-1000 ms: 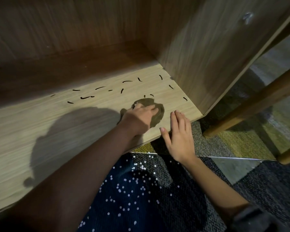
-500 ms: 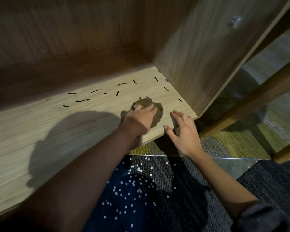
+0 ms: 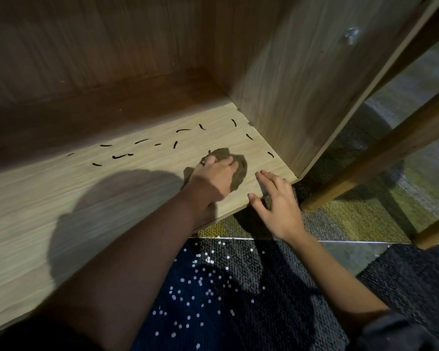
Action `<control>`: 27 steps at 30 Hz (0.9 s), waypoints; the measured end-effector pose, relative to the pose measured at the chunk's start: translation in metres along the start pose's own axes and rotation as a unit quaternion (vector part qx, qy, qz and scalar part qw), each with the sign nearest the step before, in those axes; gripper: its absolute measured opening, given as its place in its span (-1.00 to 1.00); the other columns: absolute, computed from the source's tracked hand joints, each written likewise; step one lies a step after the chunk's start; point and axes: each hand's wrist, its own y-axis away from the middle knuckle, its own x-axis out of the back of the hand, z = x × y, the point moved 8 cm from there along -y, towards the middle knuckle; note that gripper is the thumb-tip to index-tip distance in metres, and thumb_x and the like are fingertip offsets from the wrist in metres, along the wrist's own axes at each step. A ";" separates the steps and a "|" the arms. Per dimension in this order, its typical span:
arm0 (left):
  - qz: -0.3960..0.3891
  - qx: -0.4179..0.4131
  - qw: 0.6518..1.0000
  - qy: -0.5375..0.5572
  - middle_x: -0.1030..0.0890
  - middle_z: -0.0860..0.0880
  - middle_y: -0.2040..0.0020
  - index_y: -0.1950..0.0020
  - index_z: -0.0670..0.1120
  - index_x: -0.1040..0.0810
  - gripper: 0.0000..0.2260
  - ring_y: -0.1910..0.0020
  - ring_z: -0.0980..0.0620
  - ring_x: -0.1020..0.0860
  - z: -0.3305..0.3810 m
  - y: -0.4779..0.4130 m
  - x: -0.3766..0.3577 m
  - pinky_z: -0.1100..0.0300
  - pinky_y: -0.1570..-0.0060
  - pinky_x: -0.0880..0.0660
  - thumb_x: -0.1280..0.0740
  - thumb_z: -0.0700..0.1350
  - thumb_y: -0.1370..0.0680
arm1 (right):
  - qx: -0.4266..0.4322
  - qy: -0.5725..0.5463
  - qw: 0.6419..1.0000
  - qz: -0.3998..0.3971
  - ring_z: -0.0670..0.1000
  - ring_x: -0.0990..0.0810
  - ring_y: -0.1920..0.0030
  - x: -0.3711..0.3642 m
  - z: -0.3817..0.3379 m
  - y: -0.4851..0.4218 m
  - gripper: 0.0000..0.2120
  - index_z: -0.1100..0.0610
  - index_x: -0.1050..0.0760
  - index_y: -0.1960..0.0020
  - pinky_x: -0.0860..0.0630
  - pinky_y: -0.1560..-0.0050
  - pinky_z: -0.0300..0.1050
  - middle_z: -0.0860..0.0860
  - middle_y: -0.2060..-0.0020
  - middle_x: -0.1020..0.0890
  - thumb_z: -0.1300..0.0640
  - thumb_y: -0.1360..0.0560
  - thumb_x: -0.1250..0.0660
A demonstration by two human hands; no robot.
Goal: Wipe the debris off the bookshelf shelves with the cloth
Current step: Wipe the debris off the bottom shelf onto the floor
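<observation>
A crumpled brown cloth (image 3: 240, 170) lies on the light wooden bookshelf shelf (image 3: 61, 198), near its front right corner. My left hand (image 3: 211, 178) lies on top of the cloth with fingers curled over it, holding it against the board. Several short black debris bits (image 3: 122, 156) are scattered behind and left of the cloth, with a few more by the right side panel. My right hand (image 3: 276, 203) rests on the shelf's front edge just right of the cloth, fingers fairly straight on the board and thumb at the edge.
The shelf's back panel (image 3: 99, 46) and right side panel (image 3: 302, 84) close off the corner. Slanted wooden legs (image 3: 378, 155) stand to the right over yellow-green carpet. Dark carpet with white specks (image 3: 200, 300) lies below the shelf edge.
My right hand has slid forward so its fingers lie on the shelf's front edge. My left hand and the cloth have hardly moved.
</observation>
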 end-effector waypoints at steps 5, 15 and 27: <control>0.003 -0.030 1.000 0.000 -0.01 0.09 -0.55 -0.54 0.03 -0.04 -0.36 -0.44 -0.10 -0.11 -0.001 0.026 -0.016 -0.02 -0.37 -0.23 -0.20 -0.27 -0.53 | 0.008 0.004 1.000 -0.004 -0.05 -0.17 -0.37 0.000 0.001 0.001 -0.46 0.07 -0.22 -0.46 -0.14 -0.42 0.01 -0.03 -0.39 -0.32 -0.10 -0.55 -0.18; 0.037 0.025 0.999 0.021 -0.05 0.03 -0.55 -0.54 0.00 -0.02 -0.35 -0.44 -0.12 -0.13 -0.035 0.029 -0.013 -0.05 -0.36 -0.24 -0.24 -0.22 -0.52 | -0.013 -0.001 1.000 -0.005 -0.03 -0.15 -0.38 -0.002 -0.001 0.001 -0.47 0.07 -0.20 -0.46 -0.12 -0.42 -0.04 -0.04 -0.39 -0.29 -0.09 -0.55 -0.18; 0.008 0.059 0.998 0.003 -0.01 0.09 -0.54 -0.54 0.08 -0.02 -0.34 -0.48 -0.12 -0.06 -0.086 0.065 -0.017 -0.14 -0.40 -0.22 -0.29 -0.15 -0.54 | -0.010 0.025 0.999 -0.033 -0.01 -0.16 -0.40 -0.002 0.000 0.000 -0.45 0.07 -0.16 -0.48 -0.10 -0.42 -0.02 -0.02 -0.42 -0.27 -0.12 -0.56 -0.15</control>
